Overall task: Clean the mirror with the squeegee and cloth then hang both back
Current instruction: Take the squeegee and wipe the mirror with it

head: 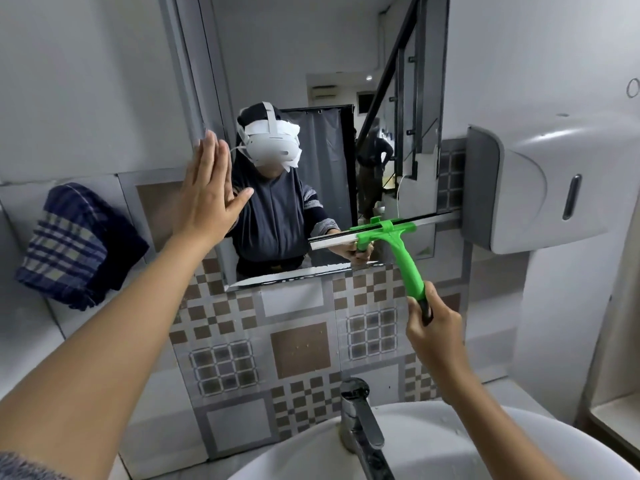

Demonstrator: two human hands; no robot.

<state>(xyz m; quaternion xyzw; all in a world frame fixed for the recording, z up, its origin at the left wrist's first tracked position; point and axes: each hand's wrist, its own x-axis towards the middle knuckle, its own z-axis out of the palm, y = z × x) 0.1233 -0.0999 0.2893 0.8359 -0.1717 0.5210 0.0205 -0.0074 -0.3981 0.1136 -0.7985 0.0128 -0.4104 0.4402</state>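
The mirror (311, 64) hangs on the wall above the tiles. My right hand (434, 329) grips the lower end of a green squeegee (401, 251). Its blade lies almost level against the lower right part of the glass. My left hand (207, 188) is flat and open, fingers up, pressed on the mirror's left edge. A blue checked cloth (74, 244) hangs on the wall to the left, apart from both hands.
A white dispenser (550, 181) juts out at the mirror's right edge, touching the blade's end. Below are a chrome tap (360, 420) and a white basin (433, 445). Patterned tiles (298, 348) cover the wall under the mirror. A person stands reflected in the glass.
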